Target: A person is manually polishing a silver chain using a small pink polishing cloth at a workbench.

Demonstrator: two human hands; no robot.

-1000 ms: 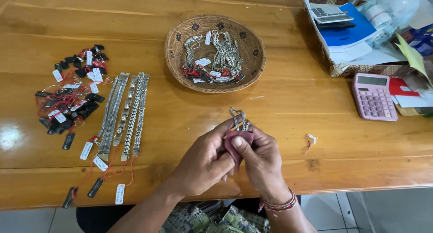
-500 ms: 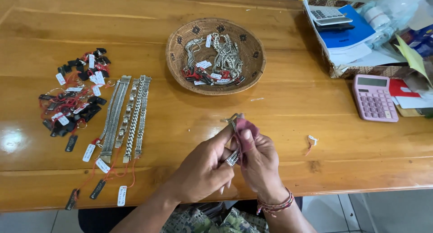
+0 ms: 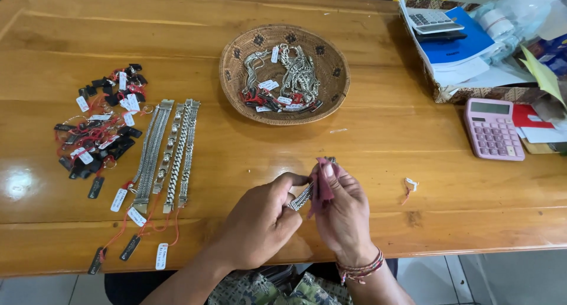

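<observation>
Left hand (image 3: 260,222) pinches a silver bracelet (image 3: 302,195) while right hand (image 3: 342,213) closes a maroon cloth (image 3: 322,184) around it (rub evenly, grip firm), at the desk's (image 3: 378,145) six o'clock edge.

bracelet (image 3: 302,195) pulled lower through cloth (image 3: 322,184), less chain showing above

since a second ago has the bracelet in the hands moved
Yes. The silver bracelet stood up above the fingers, pointing toward the woven basket; now it lies lower, slanting between the left hand and right hand with the cloth.
</observation>
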